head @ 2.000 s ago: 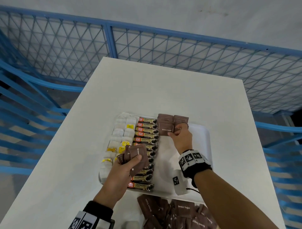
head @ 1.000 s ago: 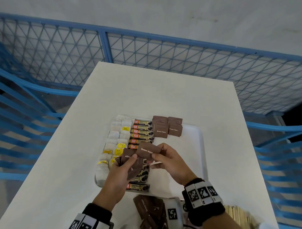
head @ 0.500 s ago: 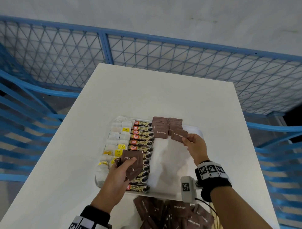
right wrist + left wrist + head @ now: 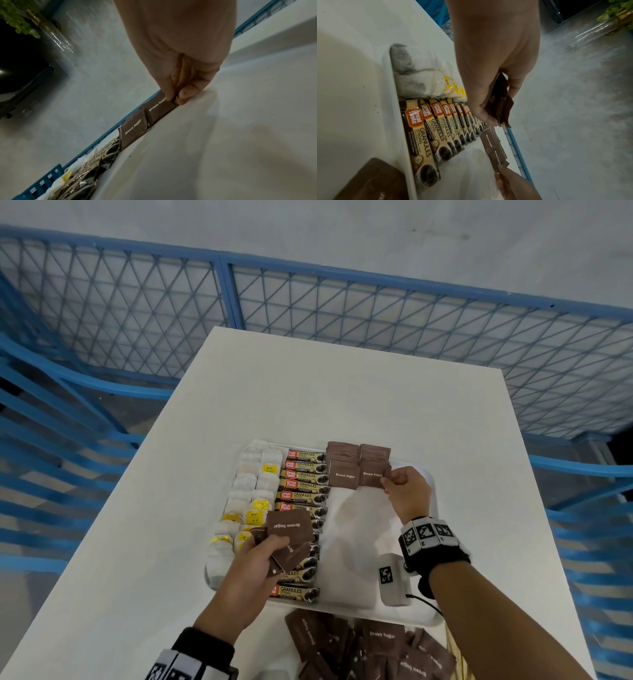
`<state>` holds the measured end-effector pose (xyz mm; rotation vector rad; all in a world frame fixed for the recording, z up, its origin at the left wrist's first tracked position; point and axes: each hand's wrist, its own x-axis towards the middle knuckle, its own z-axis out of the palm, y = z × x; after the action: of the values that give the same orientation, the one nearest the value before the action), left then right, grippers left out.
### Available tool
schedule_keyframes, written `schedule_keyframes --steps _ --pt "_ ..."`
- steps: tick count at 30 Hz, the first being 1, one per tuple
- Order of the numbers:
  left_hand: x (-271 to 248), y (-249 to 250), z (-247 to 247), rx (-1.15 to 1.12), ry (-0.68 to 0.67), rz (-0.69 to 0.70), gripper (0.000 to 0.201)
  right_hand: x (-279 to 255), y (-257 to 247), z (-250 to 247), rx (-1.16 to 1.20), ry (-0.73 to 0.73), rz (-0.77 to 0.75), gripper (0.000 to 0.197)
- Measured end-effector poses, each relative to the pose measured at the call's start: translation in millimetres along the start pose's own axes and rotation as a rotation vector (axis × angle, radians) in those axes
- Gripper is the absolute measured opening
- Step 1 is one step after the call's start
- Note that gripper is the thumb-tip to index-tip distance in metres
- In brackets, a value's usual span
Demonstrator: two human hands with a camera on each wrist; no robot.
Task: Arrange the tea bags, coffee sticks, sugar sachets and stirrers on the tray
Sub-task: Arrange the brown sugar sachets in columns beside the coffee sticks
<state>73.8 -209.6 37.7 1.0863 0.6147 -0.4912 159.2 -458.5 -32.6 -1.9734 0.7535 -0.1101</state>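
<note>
A white tray (image 4: 423,609) holds two columns of tea bags (image 4: 245,484) at the left, a column of coffee sticks (image 4: 301,484) beside them, and two rows of brown sugar sachets (image 4: 342,458) at the far end. My right hand (image 4: 388,481) pinches the right edge of a brown sugar sachet (image 4: 373,475) lying on the right row; the right wrist view shows thumb and finger closed on that sachet (image 4: 160,108). My left hand (image 4: 270,546) grips a fan of several brown sugar sachets (image 4: 289,529) above the coffee sticks (image 4: 426,129), also seen as a sachet bundle (image 4: 499,106).
A loose pile of brown sugar sachets (image 4: 373,645) lies on the white table (image 4: 342,392) in front of the tray. Blue mesh railing (image 4: 308,302) surrounds the table's far and side edges. The tray's right half (image 4: 359,542) is bare white.
My right hand took one sachet from the bundle in my left hand, carried it to the far right row and lowered it onto that row. The left hand stayed over the coffee sticks.
</note>
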Motion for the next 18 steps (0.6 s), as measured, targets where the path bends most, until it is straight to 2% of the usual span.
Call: schedule_keyframes --steps 3,8,10,13,16,18 --pt "0 0 0 0.028 -0.019 0.014 0.028 -1 -2 -1 -0.054 0.016 -0.023 0.013" --pt "0 0 2 0.069 -0.063 0.066 0.023 -11 -7 -2 -0.036 0.071 -0.045 0.025" --pt "-1 0 2 0.075 -0.074 0.087 0.025 -22 -13 -1 -0.023 0.059 -0.093 0.02" --pt "-1 0 3 0.078 -0.097 0.108 0.025 -48 -28 1 -0.04 -0.113 -0.141 0.012" --pt "0 0 3 0.094 -0.106 0.13 0.025 -76 -41 1 -0.009 -0.419 -0.181 0.026" --pt "1 -1 1 0.115 -0.088 0.147 0.024 -93 -47 0 0.065 -0.617 -0.155 0.035"
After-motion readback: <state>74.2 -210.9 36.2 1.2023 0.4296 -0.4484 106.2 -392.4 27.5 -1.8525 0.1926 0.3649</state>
